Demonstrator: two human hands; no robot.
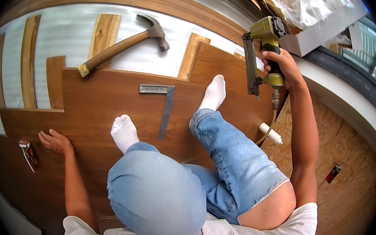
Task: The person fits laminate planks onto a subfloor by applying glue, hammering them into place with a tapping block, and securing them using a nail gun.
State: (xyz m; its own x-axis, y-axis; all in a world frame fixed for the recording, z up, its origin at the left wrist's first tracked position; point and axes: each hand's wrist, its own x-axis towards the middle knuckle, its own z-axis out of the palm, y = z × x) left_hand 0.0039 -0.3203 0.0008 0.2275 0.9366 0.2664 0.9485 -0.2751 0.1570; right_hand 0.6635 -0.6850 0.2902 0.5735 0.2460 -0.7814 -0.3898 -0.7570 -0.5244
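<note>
My right hand (281, 65) is wrapped round the grip of an olive-green air nailer (267, 29). Its long dark magazine points down toward the floor, and an air hose (269, 127) runs from the fitting at its handle. My left hand (55, 141) rests on the brown wood floorboards (100, 93), fingers stretched out and holding nothing. Close to it lies a small red-and-white pack (27, 155). A claw hammer (117, 49) with a wooden handle lies across the boards' far edge. Between my white-socked feet is a metal try square (166, 111).
White foam underlay (138, 26) shows beyond the boards, with loose wood strips (28, 61) on it. A white bottle (270, 133) lies beside the hose. Farther right are a chipboard panel (312, 138) and a small red-and-black object (334, 172). An open carton (323, 28) holds clear plastic.
</note>
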